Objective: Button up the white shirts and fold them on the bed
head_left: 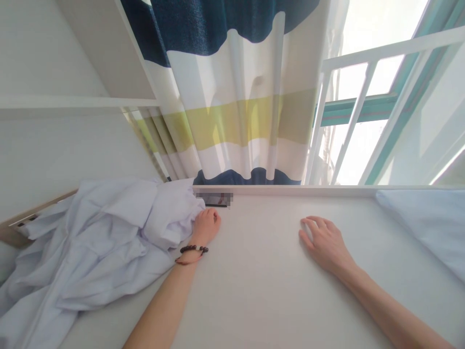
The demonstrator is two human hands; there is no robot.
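**Hands apart on the white table, left one closed on the garment**

Left hand [206,226] is curled shut at the edge of a crumpled white garment [109,232], fingers closed into its folds; a dark beaded bracelet [192,250] sits on that wrist. Right hand [325,245] lies open, palm down and fingers loosely spread, flat on the table [261,286], holding nothing.

Bare tabletop runs between the two hands and back along both forearms, the widest free room in view. The garment heaps up left of the left hand and spreads toward the near left corner, covering that side. A pale blue cloth [425,223] lies right of the right hand, well apart from it.

Just beyond the left hand's knuckles lies a small dark object [214,199], too blurred to identify. Behind it a raised white rim [290,190] closes the table's far edge. Past the rim hangs a striped curtain [236,116] ahead of the left hand, and white window bars [348,126] stand ahead of the right.
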